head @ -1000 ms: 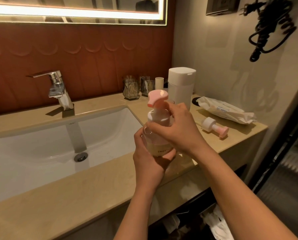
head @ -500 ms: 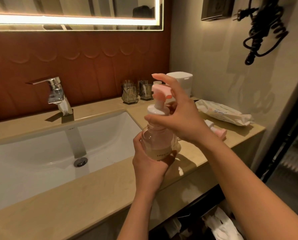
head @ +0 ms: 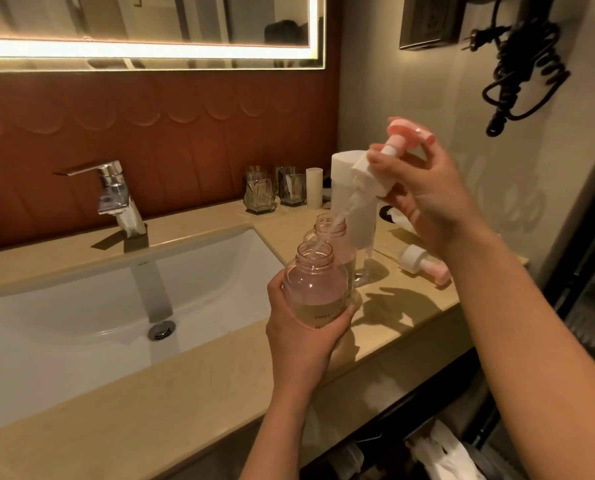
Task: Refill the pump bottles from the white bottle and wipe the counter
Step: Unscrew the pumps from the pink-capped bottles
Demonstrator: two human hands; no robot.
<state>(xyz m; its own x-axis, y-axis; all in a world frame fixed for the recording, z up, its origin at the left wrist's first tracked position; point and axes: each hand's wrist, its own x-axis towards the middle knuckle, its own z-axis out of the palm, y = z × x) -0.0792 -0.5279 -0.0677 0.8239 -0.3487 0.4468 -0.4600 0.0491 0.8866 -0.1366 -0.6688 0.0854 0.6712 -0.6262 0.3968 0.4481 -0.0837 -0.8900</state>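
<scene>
Pink bottle [head: 315,292], label [head: 327,315] perhaps "SMOOTH"

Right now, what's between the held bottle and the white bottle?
Head view: a second open bottle stands between the bottle gripped by the left hand and the white bottle; the tube of the pump in the right hand crosses it.
</scene>
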